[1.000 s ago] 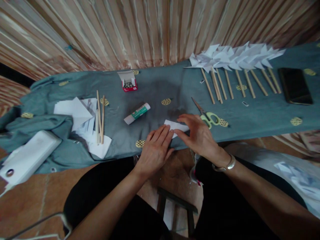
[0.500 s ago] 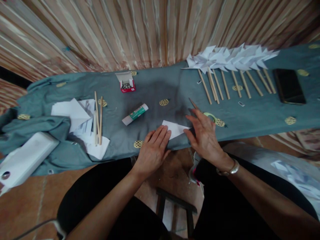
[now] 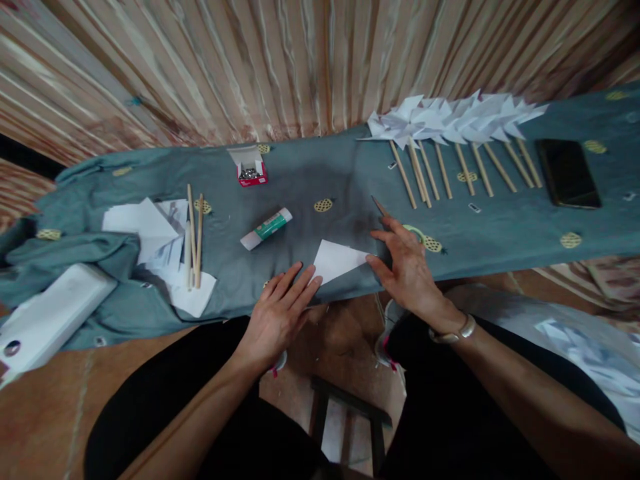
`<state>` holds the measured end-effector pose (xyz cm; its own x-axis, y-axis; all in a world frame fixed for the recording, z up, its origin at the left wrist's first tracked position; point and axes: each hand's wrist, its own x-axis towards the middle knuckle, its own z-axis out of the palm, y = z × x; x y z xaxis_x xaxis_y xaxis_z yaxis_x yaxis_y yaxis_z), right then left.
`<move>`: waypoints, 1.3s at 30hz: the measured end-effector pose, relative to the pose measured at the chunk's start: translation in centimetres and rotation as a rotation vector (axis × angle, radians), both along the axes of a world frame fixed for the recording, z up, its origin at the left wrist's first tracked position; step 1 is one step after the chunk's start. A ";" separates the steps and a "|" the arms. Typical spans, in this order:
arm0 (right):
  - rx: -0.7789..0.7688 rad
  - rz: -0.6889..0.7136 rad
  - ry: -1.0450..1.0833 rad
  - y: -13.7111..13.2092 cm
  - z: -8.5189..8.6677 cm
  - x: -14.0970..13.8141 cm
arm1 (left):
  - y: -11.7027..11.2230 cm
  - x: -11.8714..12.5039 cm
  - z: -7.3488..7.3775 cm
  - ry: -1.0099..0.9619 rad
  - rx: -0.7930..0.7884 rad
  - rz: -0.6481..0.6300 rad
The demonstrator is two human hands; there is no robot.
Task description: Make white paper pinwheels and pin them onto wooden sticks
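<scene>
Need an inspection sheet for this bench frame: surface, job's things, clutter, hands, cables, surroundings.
surface: grey-blue cloth over a table, bunched at the left end.
job's things: folded white paper flat near the front edge; scissors partly under the right hand.
clutter: glue stick, open red box, sticks on paper scraps, row of pinwheels, phone, white box.
grippers: left hand open, fingers at the paper's left edge; right hand open, fingers at its right tip.
cables: nothing seen.
surroundings: striped curtain behind; stool below.
</scene>
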<state>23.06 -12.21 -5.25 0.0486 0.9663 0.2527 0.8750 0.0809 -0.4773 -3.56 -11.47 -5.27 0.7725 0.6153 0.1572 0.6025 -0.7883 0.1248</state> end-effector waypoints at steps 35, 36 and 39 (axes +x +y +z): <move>-0.088 0.190 0.376 1.6 2.2 -0.3 | -2.0 -3.1 0.0 -0.076 -0.051 0.068; -0.077 0.189 0.396 1.7 2.5 -0.1 | -2.0 -3.2 0.0 -0.135 -0.077 0.070; -0.050 0.186 0.454 2.1 3.5 0.0 | -1.5 -3.0 0.5 -0.389 -0.262 0.186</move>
